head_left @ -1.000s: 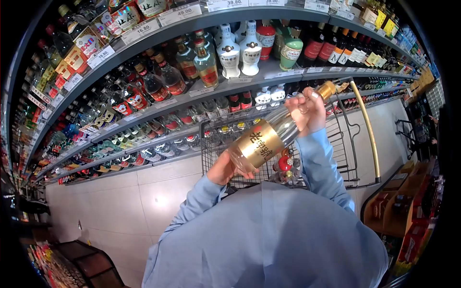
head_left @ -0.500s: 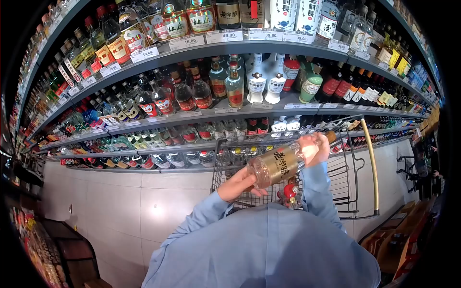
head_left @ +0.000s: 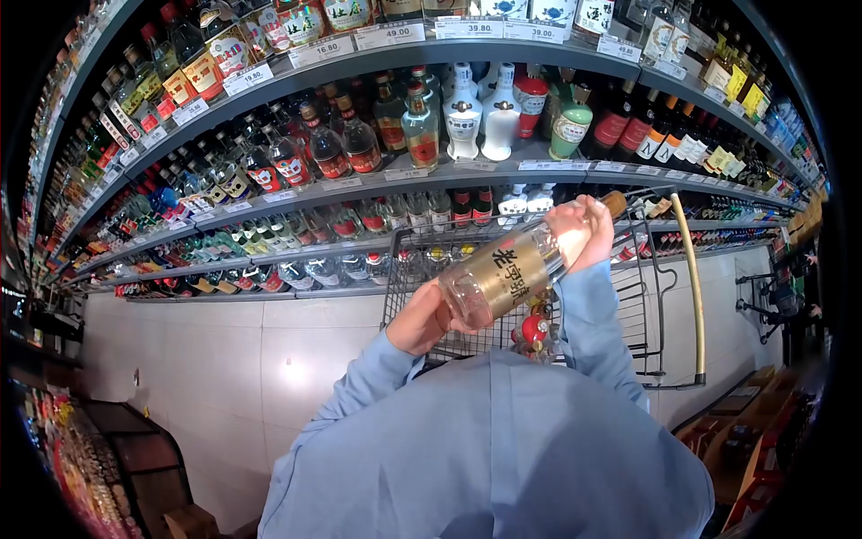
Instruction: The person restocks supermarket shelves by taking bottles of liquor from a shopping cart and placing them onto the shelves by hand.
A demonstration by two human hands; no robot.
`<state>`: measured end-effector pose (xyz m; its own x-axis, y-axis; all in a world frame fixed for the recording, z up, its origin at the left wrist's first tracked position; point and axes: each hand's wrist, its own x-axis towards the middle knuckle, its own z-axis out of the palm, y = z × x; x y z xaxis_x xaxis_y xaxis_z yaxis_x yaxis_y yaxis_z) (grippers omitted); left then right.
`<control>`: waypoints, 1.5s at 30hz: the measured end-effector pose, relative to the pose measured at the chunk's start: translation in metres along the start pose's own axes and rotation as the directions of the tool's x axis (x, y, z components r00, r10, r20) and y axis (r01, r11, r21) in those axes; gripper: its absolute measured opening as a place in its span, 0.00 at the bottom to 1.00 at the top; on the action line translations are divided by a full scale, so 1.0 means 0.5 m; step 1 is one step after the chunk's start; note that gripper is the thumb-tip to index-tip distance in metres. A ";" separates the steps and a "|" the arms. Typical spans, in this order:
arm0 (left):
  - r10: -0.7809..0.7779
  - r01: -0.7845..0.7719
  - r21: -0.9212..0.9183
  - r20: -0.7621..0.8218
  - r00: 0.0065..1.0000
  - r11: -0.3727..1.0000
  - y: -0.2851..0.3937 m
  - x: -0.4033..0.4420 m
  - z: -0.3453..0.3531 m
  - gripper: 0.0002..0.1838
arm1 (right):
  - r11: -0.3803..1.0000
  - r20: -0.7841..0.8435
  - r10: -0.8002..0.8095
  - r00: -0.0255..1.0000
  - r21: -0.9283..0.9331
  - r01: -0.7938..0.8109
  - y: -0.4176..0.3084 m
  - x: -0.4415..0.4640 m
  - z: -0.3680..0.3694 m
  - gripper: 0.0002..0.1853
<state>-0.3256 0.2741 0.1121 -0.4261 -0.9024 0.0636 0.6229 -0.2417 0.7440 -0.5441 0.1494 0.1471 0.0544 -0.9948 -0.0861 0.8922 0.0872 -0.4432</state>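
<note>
Bottle [head_left: 503,277] aslant in both hands [head_left: 420,320], cap [head_left: 615,204] upper right

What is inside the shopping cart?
A red, rounded object and clear, glassy shapes, perhaps bottles. The gold-labelled bottle and blue shirt cover other parts, so anything there is hidden.

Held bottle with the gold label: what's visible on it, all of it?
The bottle looks like clear glass, with a broad gold label bearing large dark characters and a golden-brown cap. It is tilted, base toward the lower left of the view, neck toward the upper right, label facing the camera. The left hand holds the base end; the right hand wraps the neck, partly hiding it. Fill level can't be told.
</note>
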 end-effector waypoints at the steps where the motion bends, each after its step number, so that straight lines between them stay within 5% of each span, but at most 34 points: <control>1: -0.003 0.003 -0.024 0.027 1.000 1.000 -0.003 0.004 0.000 0.39 | 1.000 0.031 -0.015 0.999 -0.013 0.015 -0.006 -0.001 0.007 0.06; 4: -0.036 0.037 0.023 -0.052 0.998 0.999 -0.004 0.011 0.024 0.42 | 0.998 0.135 0.054 0.989 0.029 -0.058 -0.027 0.001 0.024 0.06; 9: -0.037 0.038 -0.014 0.045 0.998 0.999 -0.017 0.022 0.031 0.40 | 0.993 0.125 0.115 0.985 -0.006 -0.115 -0.054 0.006 0.036 0.05; 21: -0.100 0.100 -0.015 -0.030 0.995 0.995 -0.044 0.025 0.057 0.38 | 0.963 0.148 0.259 0.954 0.032 -0.267 -0.066 0.035 -0.027 0.05; 27: -0.124 0.124 0.013 -0.058 0.991 0.992 -0.060 0.044 0.102 0.40 | 0.973 0.120 0.230 0.966 -0.046 -0.226 -0.107 0.022 -0.025 0.06; 39: -0.142 0.156 0.163 -0.096 0.985 0.974 -0.129 0.089 0.162 0.42 | 0.966 0.372 0.165 0.914 0.124 -0.225 -0.185 0.043 -0.110 0.05; 45: -0.270 0.287 0.146 -0.123 0.955 0.947 -0.140 0.121 0.182 0.44 | 0.982 0.395 0.146 0.907 0.057 -0.182 -0.207 0.033 -0.129 0.05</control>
<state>-0.4547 0.2691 0.1245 -0.4946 -0.8402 -0.2222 0.3719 -0.4357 0.8197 -0.6645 0.1273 0.1338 0.3563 -0.9106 0.2095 0.8912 0.2639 -0.3689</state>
